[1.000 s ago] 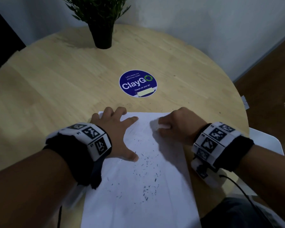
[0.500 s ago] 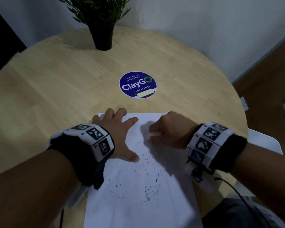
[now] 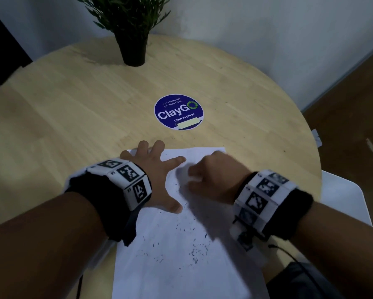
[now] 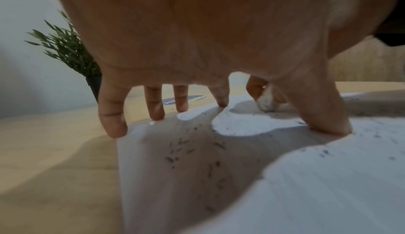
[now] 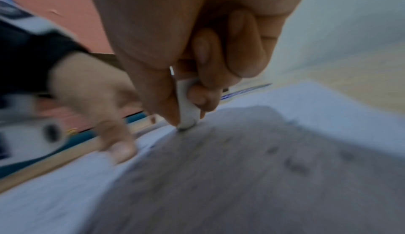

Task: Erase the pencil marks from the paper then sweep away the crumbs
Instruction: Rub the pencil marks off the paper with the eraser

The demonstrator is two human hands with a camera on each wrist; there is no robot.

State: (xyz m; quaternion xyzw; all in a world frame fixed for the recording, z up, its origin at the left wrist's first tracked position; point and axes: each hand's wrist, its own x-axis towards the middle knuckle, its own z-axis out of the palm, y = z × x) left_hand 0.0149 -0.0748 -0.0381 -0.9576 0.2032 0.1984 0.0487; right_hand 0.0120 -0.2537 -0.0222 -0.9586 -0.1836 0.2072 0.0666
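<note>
1. Head view: round wooden table (image 3: 51, 117) against a pale wall, potted plant (image 3: 131, 29) at the far edge, blue round sticker (image 3: 178, 111) past the fingertips. White paper (image 3: 181, 266) lies under both hands. Left hand (image 3: 159, 180) is flat on the sheet's far-left corner, fingers straight and spread apart, thumb tip down on the paper. Right hand (image 3: 215, 180) is just beside the left index finger, fingers curled; what it holds is blurred in this view. Dark crumbs (image 3: 194, 249) are scattered on the paper nearer the body than both hands.
2. Left wrist view: spread fingertips (image 4: 114, 130) press the paper's far edge, thumb planted to the right. Crumbs lie under the palm. Eraser (image 4: 266, 104), white with a grey-smudged tip, sits beyond the gap between index finger and thumb, its tip on the paper.
3. Right wrist view, blurry: thumb and curled fingers (image 5: 197, 97) pinch the eraser, its lower end touching the sheet; left thumb is down just to the left.
</note>
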